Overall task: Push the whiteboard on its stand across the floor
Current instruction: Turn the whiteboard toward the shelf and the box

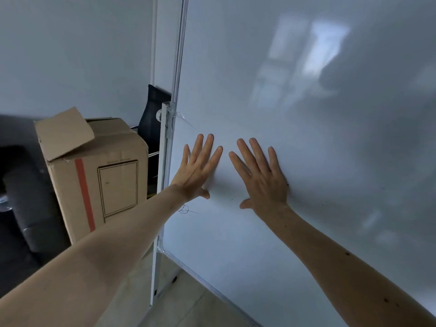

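A large white whiteboard (306, 128) fills the right side of the head view, its metal-framed left edge running down the middle. Its white stand post (160, 208) reaches the floor at the board's left edge. My left hand (199, 166) lies flat on the board close to that edge, fingers spread and pointing up. My right hand (262, 175) presses flat on the board just to the right of it, fingers also spread. Neither hand grips anything. A small pen scribble (184, 209) sits on the board below my left wrist.
An open cardboard box (99, 175) with a red stripe stands left of the stand, close to the post. A dark vase-like object (151, 114) rises behind it. Dark furniture (21, 197) is at the far left. Pale floor (188, 303) shows below the board. A white wall lies beyond.
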Demonstrator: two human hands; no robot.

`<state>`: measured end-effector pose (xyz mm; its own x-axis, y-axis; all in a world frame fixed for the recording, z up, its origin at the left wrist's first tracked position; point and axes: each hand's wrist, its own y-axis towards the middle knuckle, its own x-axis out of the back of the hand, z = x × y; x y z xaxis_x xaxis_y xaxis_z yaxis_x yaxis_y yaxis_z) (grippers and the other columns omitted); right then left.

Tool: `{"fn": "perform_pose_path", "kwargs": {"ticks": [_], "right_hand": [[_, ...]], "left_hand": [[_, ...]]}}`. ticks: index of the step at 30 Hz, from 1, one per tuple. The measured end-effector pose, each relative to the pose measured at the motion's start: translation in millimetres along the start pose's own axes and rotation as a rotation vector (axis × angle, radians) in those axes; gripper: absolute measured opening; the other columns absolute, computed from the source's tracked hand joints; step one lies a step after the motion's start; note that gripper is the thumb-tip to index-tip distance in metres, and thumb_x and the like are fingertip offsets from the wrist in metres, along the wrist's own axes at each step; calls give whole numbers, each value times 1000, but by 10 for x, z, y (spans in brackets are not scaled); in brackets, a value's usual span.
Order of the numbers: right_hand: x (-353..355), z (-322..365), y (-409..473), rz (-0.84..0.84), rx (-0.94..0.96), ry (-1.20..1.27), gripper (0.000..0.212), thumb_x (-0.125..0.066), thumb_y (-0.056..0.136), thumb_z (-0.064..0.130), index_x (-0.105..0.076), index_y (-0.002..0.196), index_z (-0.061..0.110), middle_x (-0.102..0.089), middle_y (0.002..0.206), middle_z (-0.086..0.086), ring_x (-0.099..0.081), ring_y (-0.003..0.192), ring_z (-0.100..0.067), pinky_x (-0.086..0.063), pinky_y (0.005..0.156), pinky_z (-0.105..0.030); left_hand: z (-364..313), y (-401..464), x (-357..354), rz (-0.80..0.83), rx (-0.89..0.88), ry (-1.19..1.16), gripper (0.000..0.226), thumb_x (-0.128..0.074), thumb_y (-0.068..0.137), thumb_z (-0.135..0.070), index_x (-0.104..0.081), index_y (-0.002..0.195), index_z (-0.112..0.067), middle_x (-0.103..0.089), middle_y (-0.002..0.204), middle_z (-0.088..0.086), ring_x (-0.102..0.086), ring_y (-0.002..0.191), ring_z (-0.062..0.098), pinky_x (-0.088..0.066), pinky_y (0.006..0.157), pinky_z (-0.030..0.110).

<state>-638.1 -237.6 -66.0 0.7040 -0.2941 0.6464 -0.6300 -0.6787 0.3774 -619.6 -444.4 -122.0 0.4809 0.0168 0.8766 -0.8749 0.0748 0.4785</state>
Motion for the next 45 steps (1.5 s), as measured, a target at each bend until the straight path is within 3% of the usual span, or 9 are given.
{"fn": "perform_pose_path", "kwargs": {"ticks": [6,10,15,17,22,27,34,39,45], "right_hand": [[-366,-211,294,37,-23,-10,150,-82,44,73,-1,159,20,5,167,-11,2,153,-34,14,118,-53],[-653,-351,540,83,-42,-26,150,-81,49,72,6,158,19,11,167,-11,11,152,-34,17,117,-54],[-1022,-550,836,124,-106,-83,150,-78,51,75,11,157,20,23,164,-12,17,150,-35,12,119,-56],[-1163,-629,933,139,-123,-103,150,-79,50,74,11,157,20,28,162,-13,20,150,-36,12,118,-57],[-1464,-827,1102,190,-163,-125,147,-84,49,67,3,158,21,15,166,-10,16,151,-34,12,119,-57],[-1732,-1056,1207,216,-188,-151,144,-84,50,65,-1,159,22,12,167,-9,14,151,-34,15,119,-56],[-2018,-1312,1192,238,-204,-166,142,-81,55,65,6,158,20,23,163,-9,21,149,-35,14,118,-57],[-2141,-1424,1144,265,-212,-179,141,-77,60,67,14,156,19,40,155,-13,27,146,-36,18,116,-58],[-2154,-1525,1024,289,-231,-185,140,-77,61,66,14,156,19,35,158,-12,24,148,-37,18,116,-58]], "left_hand": [[75,556,-317,0,-32,-17,157,-96,46,-50,14,154,-19,21,162,16,21,146,46,-16,113,73],[113,977,-562,-26,-90,-33,153,-96,42,-51,1,155,-16,15,162,17,12,148,48,-16,111,71],[140,1547,-868,-70,-143,-79,153,-97,41,-51,-1,155,-17,10,162,17,12,146,45,-18,110,69],[142,1758,-990,-79,-158,-111,155,-97,41,-50,1,156,-18,9,163,17,13,147,44,-18,110,70],[118,2233,-1259,-57,-169,-194,158,-97,46,-44,14,156,-21,15,164,18,19,148,42,-19,112,72],[77,2635,-1472,-58,-185,-231,157,-97,48,-41,14,156,-22,15,164,19,17,149,41,-16,114,70],[-75,2977,-1690,-76,-193,-284,155,-99,45,-37,6,158,-20,11,165,19,13,150,41,-17,112,71],[-204,3066,-1753,-66,-231,-277,158,-98,50,-36,18,156,-24,15,165,18,14,151,39,-15,115,69],[-306,3103,-1730,-76,-252,-276,158,-98,48,-37,16,157,-24,12,165,20,12,151,40,-14,115,67]]}}
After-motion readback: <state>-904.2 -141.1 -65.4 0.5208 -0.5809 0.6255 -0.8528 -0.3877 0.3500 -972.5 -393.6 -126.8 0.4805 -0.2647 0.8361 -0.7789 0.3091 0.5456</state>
